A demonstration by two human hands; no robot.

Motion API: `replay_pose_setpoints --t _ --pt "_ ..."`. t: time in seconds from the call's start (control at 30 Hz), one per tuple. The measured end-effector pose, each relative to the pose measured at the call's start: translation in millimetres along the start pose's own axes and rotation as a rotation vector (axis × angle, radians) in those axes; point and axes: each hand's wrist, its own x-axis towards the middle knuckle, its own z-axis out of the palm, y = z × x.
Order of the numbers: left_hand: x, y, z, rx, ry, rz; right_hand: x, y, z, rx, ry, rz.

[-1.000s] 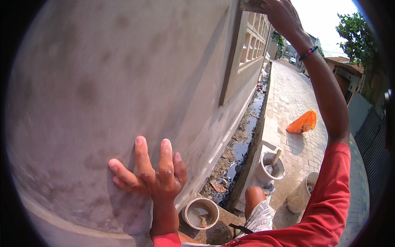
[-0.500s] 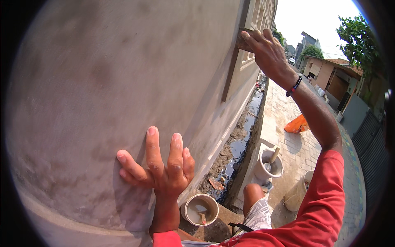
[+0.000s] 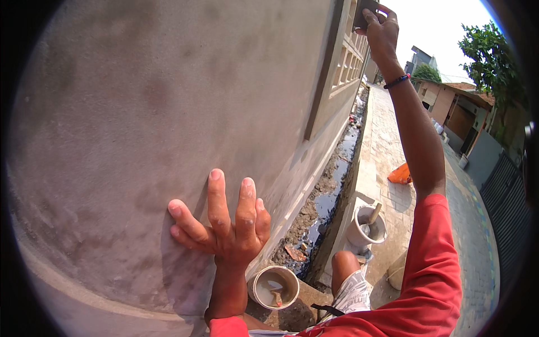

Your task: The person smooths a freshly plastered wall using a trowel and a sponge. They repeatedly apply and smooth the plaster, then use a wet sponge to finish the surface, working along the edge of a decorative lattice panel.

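My left hand (image 3: 233, 233) rests against the grey plastered wall (image 3: 140, 118), fingers spread and nothing held. High up and to the right, my right hand (image 3: 384, 38) grips a dark flat block (image 3: 365, 14), thumb across its near face. The block is in front of the window lattice (image 3: 349, 64), beyond the raised window surround (image 3: 324, 84); whether it touches either I cannot tell. Below my left hand stands a bucket (image 3: 252, 287) of murky grey water, with a brush (image 3: 277, 299) in it.
A drain (image 3: 325, 205) with dark water and debris runs along the wall's foot. On the paving beside it stand a grey bucket (image 3: 359, 235) with a wooden handle (image 3: 375, 212) sticking out and another bucket (image 3: 397, 272), partly behind my sleeve. An orange bag (image 3: 400, 174) lies farther off.
My right hand has moved up and outward with the block, from the window surround to the lattice, and its arm is straighter. My left hand stays on the wall, slightly shifted right in view.
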Motion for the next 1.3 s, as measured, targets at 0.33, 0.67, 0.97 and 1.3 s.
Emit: replay_pose_setpoints --t 0.33,0.67,0.97,1.3 --pt "2 -1 0 0.013 0.007 0.012 -116 76 8 -0.202 0.010 0.352" --pt "0 0 2 0.017 0.020 0.002 -37 9 28 -0.040 0.050 0.118" --pt "3 -3 2 0.026 0.037 0.004 -153 52 -30 -0.193 -0.038 0.481" --pt "-1 0 3 0.014 0.033 -0.009 -20 -18 -34 -0.959 -0.157 -0.761"
